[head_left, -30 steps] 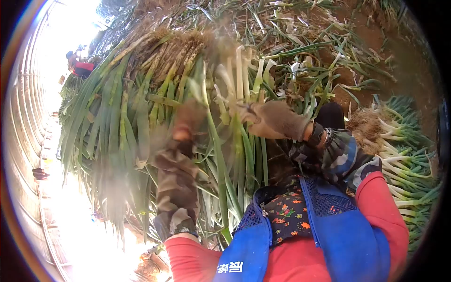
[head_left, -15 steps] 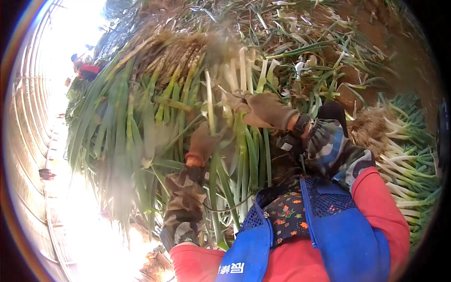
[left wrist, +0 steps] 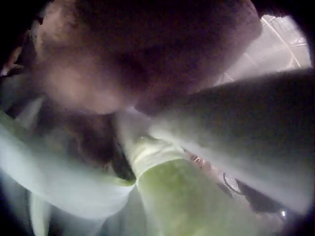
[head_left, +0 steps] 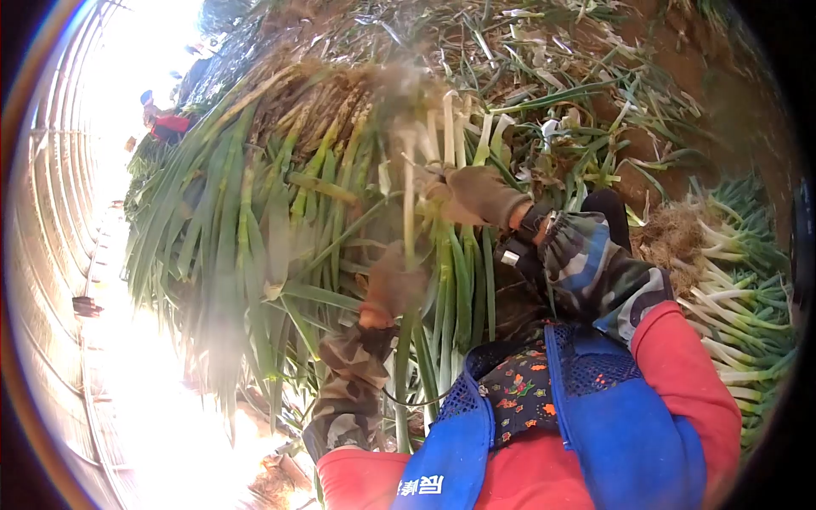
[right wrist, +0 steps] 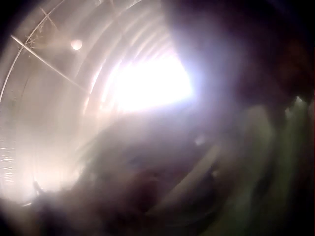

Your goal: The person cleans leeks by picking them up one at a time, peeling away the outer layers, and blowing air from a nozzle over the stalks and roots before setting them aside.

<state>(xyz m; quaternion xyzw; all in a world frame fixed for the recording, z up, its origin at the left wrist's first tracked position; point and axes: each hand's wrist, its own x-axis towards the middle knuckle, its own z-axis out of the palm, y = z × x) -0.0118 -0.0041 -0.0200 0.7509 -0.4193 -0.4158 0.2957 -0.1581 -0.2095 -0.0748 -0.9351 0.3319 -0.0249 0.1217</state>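
Observation:
My left hand [head_left: 393, 279], in a brown work glove, grips a single green onion [head_left: 409, 223] partway down its length, white end up and leaves hanging toward my lap. In the left wrist view the glove [left wrist: 142, 54] bends around the stalk [left wrist: 162, 162], where a pale sheath meets the green. My right hand [head_left: 484, 197], also gloved, has curled fingers at the upper part of this onion and pinches at its outer layer; the fingertips are blurred. Several white-ended stalks [head_left: 449, 127] stick out just beyond the right hand, their green leaves [head_left: 459, 285] hanging below it.
A large heap of untrimmed green onions [head_left: 246, 204] lies to my left, roots away from me. Stripped leaves [head_left: 561, 93] litter the soil ahead. Cleaned onions [head_left: 739, 314] are stacked at my right. Another person [head_left: 161, 123] is at the far left, within a curved-frame tunnel [head_left: 64, 255].
My left hand has come down and to the right with the green onion, bringing its stalk upright beside my right hand. The right hand stays near the same place.

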